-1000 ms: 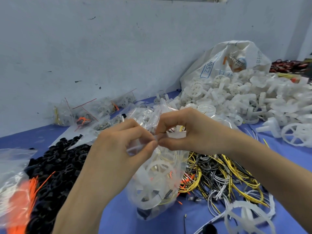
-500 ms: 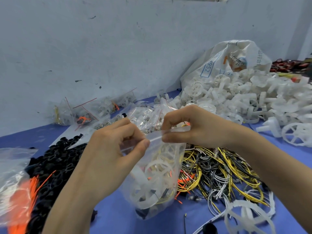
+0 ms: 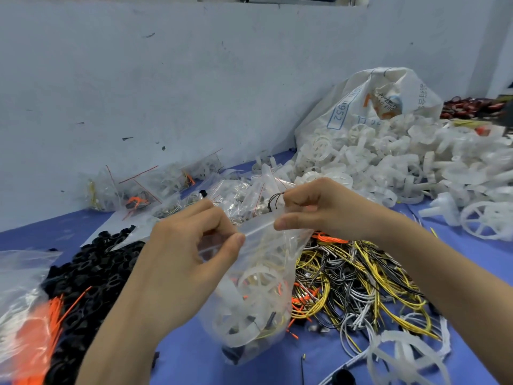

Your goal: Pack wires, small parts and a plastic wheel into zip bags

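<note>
Both hands have drawn apart along the zip bag point(image 3: 258, 287) hanging between them, left hand point(image 3: 191, 245) and right hand point(image 3: 316, 209) each pinching its seal; pressing firmly along the whole strip should close it.

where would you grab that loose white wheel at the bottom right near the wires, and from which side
Take the white wheel by its rim, coming down from above at the side nearest the person. It appears to lie roughly flat on the blue table, with open gaps between its spokes, so fingers could likely hook through a gap and pinch the rim. Its far side abuts the wire pile, which could snag.
</note>
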A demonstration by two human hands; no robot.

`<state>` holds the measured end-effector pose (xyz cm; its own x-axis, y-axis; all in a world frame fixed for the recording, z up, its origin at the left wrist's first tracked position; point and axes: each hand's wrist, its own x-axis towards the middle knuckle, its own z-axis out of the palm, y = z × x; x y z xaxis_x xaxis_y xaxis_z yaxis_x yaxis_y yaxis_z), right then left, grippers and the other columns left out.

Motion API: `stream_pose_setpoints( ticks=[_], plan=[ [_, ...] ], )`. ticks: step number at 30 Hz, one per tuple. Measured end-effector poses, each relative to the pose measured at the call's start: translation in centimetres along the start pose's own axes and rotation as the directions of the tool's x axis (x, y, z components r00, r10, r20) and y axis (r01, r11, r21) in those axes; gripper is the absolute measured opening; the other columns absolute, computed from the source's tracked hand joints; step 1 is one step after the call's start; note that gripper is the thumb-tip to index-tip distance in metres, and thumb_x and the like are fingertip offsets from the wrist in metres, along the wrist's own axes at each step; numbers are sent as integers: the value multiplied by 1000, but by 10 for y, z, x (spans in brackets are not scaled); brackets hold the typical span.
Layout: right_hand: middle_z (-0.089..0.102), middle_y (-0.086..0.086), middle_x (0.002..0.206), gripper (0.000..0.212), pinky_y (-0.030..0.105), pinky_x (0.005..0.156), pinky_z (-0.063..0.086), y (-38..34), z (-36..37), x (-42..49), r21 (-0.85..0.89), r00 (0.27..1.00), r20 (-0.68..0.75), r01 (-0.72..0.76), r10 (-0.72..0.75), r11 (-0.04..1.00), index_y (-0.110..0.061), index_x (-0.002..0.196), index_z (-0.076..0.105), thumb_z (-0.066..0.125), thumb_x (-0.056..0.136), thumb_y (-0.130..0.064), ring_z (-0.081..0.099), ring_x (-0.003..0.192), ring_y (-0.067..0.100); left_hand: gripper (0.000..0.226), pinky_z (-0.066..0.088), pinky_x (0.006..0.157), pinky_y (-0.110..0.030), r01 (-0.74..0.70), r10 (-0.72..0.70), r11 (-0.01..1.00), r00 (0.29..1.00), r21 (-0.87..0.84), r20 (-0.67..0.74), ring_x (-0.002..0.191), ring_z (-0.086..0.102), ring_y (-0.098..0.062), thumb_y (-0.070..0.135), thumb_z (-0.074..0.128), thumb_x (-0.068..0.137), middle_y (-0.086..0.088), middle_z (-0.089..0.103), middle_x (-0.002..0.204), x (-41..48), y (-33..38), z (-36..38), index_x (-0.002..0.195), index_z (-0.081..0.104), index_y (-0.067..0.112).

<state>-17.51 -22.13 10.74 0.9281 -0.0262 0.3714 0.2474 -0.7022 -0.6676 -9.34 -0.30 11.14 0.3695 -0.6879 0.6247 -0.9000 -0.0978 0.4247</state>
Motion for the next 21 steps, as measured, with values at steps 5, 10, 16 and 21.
stream_pose_setpoints(
  ticks=[5, 10, 16, 21],
  plan=[
    [43, 19, 59, 43, 14, 55, 37, 11, -7, -6, 200, 999, 29, -42, 37, 979, 10, 66, 56, 65, 79, -29, 43, 54, 11, 21, 47, 60, -15, 63, -64, 995, 998, -78, -13, 65, 53, -9, 28, 62, 78, 5, 54, 72, -1, -8, -7, 62, 56, 15],
    [52, 27, 74, 38, 16, 63, 45, 21, -9, -9, 324, 997, 30, -77, 71, 943, 15, 80, 60, 61, 82, -23, 53, 67, 15, 20, 45, 60, -11, 58, -59, 993, 998, -105, 1, 64, 52, -7, 26, 62, 77, 6, 54, 72, -1, -7, -5, 62, 55, 15],
    [54, 9, 73, 32, 15, 67, 43, 15, -5, -9, 295, 997, 30, -78, 72, 952, 8, 84, 57, 61, 84, -23, 53, 70, 10, 17, 47, 60, -15, 54, -55, 995, 998, -85, -11, 65, 53, -8, 24, 61, 77, 6, 54, 75, 0, -7, -5, 64, 57, 14],
    [54, 34, 84, 29, 31, 75, 41, 4, 0, -9, 285, 997, 71, -52, 33, 957, 10, 86, 55, 57, 87, -19, 51, 77, 21, 14, 42, 61, -6, 66, -64, 991, 998, -119, 23, 70, 56, -8, 25, 63, 77, 6, 58, 75, 1, -3, 3, 65, 60, 16]
  ],
)
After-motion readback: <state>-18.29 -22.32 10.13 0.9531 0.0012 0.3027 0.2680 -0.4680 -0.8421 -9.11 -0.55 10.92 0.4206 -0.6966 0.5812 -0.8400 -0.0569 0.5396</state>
